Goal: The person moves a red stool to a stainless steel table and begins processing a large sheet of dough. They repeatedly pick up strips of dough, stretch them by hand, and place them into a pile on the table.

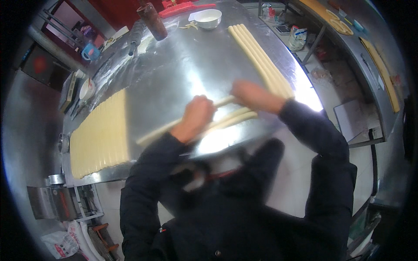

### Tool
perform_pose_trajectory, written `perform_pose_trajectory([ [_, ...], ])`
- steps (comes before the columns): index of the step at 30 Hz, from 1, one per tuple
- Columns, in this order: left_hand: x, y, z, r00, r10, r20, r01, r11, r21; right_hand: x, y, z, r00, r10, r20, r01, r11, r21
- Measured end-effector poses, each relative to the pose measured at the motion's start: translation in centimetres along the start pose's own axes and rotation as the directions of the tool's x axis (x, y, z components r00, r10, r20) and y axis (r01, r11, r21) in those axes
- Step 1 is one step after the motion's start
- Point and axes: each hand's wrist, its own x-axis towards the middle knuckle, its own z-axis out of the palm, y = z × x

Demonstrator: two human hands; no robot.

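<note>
A long pale dough rope [160, 132] lies across the near part of the metal table [161, 98]. My left hand [197, 116] is closed around its middle, and the rope shows again between my two hands. At its right end my right hand [253, 96] is curled closed, slightly blurred, with its fingertips hidden. Just nearer to me rest further dough ropes [237, 118], partly covered by my left hand and forearm. Several finished-looking ropes [257, 54] lie side by side at the right edge of the table, close beyond my right hand.
On the left lies a wide sheet of dough [100, 135] cut into strips. At the back stand a white bowl [208, 19], a rolling pin [137, 35], a brown cylinder [152, 21] and a red brush [187, 7]. Another bowl [87, 89] sits at the left edge. A side counter [370, 65] runs along the right.
</note>
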Motion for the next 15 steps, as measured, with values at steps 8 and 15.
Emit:
perform_pose_trajectory([
  [8,2.0,1.5,0.8,0.998,0.051,-0.034,-0.051,0.999,0.002,-0.9,1.7,0.0,0.999,0.004,0.054,0.002,0.995,-0.102],
  [15,2.6,1.7,1.9,0.994,0.067,-0.091,-0.072,0.996,-0.052,-1.7,2.0,-1.4,0.996,0.051,0.066,-0.047,0.997,-0.059],
])
